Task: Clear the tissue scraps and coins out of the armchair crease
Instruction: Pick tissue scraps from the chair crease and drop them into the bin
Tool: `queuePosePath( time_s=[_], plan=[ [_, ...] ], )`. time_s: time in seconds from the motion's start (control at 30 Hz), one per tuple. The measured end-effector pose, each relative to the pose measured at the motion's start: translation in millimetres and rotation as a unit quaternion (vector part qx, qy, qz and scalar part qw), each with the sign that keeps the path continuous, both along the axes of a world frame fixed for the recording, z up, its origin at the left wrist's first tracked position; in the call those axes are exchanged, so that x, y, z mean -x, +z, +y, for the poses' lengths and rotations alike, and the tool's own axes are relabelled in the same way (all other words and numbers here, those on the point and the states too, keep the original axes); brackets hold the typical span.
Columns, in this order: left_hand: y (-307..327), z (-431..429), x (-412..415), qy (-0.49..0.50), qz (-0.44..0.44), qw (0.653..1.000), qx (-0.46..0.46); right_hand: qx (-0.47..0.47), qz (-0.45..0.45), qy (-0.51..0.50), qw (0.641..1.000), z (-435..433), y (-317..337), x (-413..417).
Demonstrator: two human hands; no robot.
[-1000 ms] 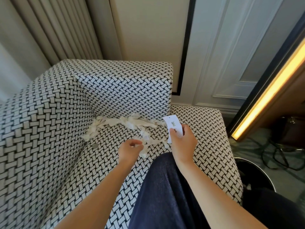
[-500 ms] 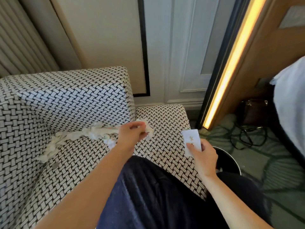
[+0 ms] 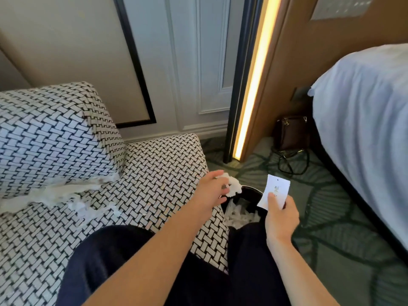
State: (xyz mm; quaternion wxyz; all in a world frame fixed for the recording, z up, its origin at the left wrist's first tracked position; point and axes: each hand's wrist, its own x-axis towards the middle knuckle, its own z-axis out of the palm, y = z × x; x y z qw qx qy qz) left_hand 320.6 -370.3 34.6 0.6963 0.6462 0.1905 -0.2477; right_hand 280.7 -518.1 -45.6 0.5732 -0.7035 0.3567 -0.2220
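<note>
The left hand (image 3: 210, 188) gripped a tissue wad (image 3: 232, 186) just above the black bin (image 3: 251, 194) beside the armchair (image 3: 154, 164). The right hand (image 3: 281, 215) pinched a white card (image 3: 274, 191). More tissue scraps (image 3: 57, 194) lay along the seat crease.

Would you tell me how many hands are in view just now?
2. The left hand grips a tissue scrap over the black bin; the right hand holds a white tag beside it. Neither is hidden.
</note>
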Motion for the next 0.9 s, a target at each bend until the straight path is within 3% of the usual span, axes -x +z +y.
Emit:
queuePosePath(
  time_s=[0.13, 0.3, 0.7, 0.9],
  plan=[
    [-7, -13, 8, -0.063, 0.005, 0.998, -0.002, -0.034, 0.009, -0.024, 0.999, -4, -6, -6],
    [-13, -4, 14, -0.080, 0.010, 0.996, -0.027, -0.034, 0.034, 0.015, 0.999, -9, -8, -10],
    [-2, 38, 14, -0.021, -0.001, 0.997, -0.069, -0.150, 0.038, 0.045, 0.987, -9, -6, -15],
    [8, 49, 21, -0.016, -0.016, 0.998, -0.066, -0.146, 0.053, 0.074, 0.985, -11, -1, -4]
  ],
)
